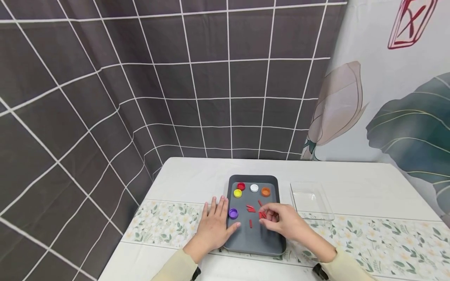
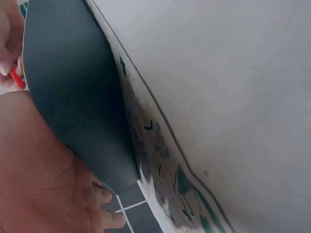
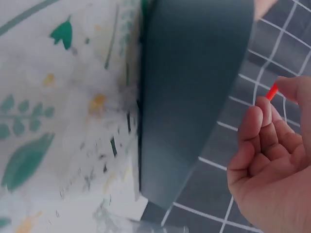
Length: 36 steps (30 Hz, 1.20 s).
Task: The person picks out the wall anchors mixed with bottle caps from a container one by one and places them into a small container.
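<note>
My right hand (image 1: 283, 220) is over the right side of a grey tray (image 1: 254, 244), its thumb and fingertips pinching a small red stick (image 3: 272, 91). Several more red sticks (image 1: 251, 223) lie loose on the tray around those fingertips. Spread flat, my left hand (image 1: 212, 230) rests at the tray's left rim with the thumb reaching over it. Just beyond that thumb is a round purple cap (image 1: 233, 213). In both wrist views the tray's outer wall hides what lies inside it.
Near the tray's far end sit a red cap (image 1: 240, 186), a yellow cap (image 1: 237, 193), a white cap (image 1: 254, 188) and an orange cap (image 1: 265, 191). A clear plastic box (image 1: 311, 199) stands right of the tray on the floral tablecloth (image 1: 379, 238). Behind the table hangs a dark grid curtain (image 1: 246, 113).
</note>
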Motion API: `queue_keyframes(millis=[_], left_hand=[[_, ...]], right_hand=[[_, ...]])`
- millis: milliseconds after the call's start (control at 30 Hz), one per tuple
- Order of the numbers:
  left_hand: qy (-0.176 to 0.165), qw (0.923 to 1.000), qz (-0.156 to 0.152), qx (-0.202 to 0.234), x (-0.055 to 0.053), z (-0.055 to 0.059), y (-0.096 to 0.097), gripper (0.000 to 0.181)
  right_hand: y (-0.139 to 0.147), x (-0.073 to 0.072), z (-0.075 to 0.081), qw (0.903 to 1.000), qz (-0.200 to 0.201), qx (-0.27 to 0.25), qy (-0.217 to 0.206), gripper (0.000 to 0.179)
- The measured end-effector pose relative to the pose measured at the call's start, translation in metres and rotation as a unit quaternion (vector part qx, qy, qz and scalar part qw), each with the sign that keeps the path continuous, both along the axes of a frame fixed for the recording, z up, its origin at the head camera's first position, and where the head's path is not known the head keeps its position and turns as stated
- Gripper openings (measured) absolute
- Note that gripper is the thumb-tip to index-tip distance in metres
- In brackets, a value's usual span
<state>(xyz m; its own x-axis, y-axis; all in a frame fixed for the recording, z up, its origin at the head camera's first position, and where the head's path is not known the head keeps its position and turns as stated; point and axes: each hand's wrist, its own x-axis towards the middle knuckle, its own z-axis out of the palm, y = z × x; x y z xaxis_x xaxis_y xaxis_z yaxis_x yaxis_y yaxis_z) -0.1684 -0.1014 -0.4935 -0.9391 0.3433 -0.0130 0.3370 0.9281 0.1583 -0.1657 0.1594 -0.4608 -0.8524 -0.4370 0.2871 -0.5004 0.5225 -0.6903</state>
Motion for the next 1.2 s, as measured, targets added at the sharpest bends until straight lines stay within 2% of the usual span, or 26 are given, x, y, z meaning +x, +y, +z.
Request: queue_keyframes(millis=[67,200,567,800,1033,1200], left_hand=[[-0.001,1.0000,0.000,0.001,0.000,0.000,0.000,0.089],[-0.001,1.0000,0.000,0.002,-0.001,0.000,0.000,0.089],[-0.004,1.0000,-0.002,0.007,0.001,0.000,0.000,0.089],[-0.001,0.9999,-0.002,0.013,0.001,-0.001,-0.001,0.089],[0.000,1.0000,-0.002,0.009,0.001,0.000,0.000,0.089],[0.001,0.9999,-0.001,0.010,0.001,0.000,0.000,0.088]], right_hand=[[0.006,0.000,0.002,1.0000,-0.002,-0.005,0.001,0.014],[0.020,-0.004,0.003,0.9993,-0.011,-0.010,0.034,0.014],[0.066,-0.016,0.001,0.9918,-0.071,-0.020,0.105,0.018],[0.090,-0.021,0.005,0.9886,-0.111,0.001,0.102,0.018],[0.110,-0.027,0.007,0.9859,-0.122,0.007,0.114,0.020],[0.122,-0.032,0.007,0.9854,-0.129,0.022,0.108,0.018]])
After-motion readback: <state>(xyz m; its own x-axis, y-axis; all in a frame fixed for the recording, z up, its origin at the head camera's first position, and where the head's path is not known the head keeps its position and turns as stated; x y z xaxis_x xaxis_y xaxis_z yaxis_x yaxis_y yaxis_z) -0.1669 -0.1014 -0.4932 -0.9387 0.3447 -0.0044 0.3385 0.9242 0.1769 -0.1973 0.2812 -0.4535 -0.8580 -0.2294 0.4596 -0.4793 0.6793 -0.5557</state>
